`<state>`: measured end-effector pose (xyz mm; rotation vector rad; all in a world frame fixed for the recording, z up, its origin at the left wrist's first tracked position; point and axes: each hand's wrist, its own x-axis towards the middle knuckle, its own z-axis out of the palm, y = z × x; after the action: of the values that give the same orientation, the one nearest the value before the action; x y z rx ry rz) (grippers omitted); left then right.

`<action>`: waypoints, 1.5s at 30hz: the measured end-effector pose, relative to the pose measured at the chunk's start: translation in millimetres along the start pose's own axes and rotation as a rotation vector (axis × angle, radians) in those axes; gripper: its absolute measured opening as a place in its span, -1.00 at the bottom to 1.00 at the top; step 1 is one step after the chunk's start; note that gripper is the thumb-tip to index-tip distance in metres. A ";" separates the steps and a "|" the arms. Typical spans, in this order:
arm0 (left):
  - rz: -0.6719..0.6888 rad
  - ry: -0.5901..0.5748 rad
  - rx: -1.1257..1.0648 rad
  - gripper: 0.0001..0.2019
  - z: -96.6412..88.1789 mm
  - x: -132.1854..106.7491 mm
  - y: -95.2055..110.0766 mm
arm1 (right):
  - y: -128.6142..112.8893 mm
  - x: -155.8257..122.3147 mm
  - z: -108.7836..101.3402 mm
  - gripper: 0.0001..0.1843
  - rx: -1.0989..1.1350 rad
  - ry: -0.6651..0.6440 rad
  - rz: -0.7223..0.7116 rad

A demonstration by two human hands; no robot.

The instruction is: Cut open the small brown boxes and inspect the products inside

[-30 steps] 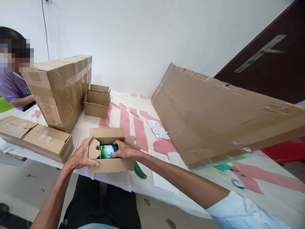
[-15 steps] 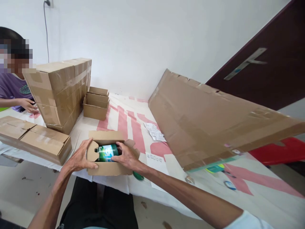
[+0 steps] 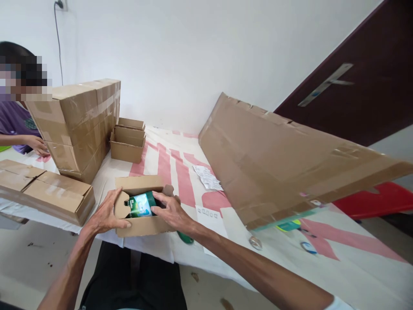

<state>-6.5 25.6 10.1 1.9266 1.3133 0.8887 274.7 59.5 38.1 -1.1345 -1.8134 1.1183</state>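
Observation:
A small open cardboard box [image 3: 142, 226] sits at the near table edge with a green bottle [image 3: 140, 205] lying inside it. My left hand [image 3: 105, 213] grips the box's left end, thumb on the front wall and fingers by the rounded side flap. My right hand [image 3: 171, 211] rests on the box's right end, fingers curled on the bottle and on the right flap.
A tall stack of taped cartons [image 3: 80, 125] and flat cartons [image 3: 45, 193] stand at the left, small open boxes [image 3: 127, 140] behind. A large flattened cardboard sheet [image 3: 284, 159] leans at the right. Another person's hand [image 3: 38, 145] rests at far left. Paper slips, tape rolls and a green object lie nearby.
The bottle has settled lower into the box under my right hand. My view drifted slightly; the other person's hand came onto the table at left.

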 end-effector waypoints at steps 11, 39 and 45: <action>-0.011 -0.037 -0.003 0.28 7.6 3.2 -1.4 | -8.1 8.8 25.8 -0.56 -0.282 0.032 -0.280; 0.198 -0.024 -0.358 0.07 -15.2 25.7 88.6 | -112.7 35.3 -69.5 -0.52 0.087 0.096 -0.532; 0.244 0.191 -0.570 0.16 -5.6 42.4 104.4 | -110.4 43.4 -26.2 -0.12 0.283 0.393 -0.545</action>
<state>54.5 35.1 104.6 1.5878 0.8044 1.4214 248.0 80.9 154.7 -0.5862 -1.4681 0.7339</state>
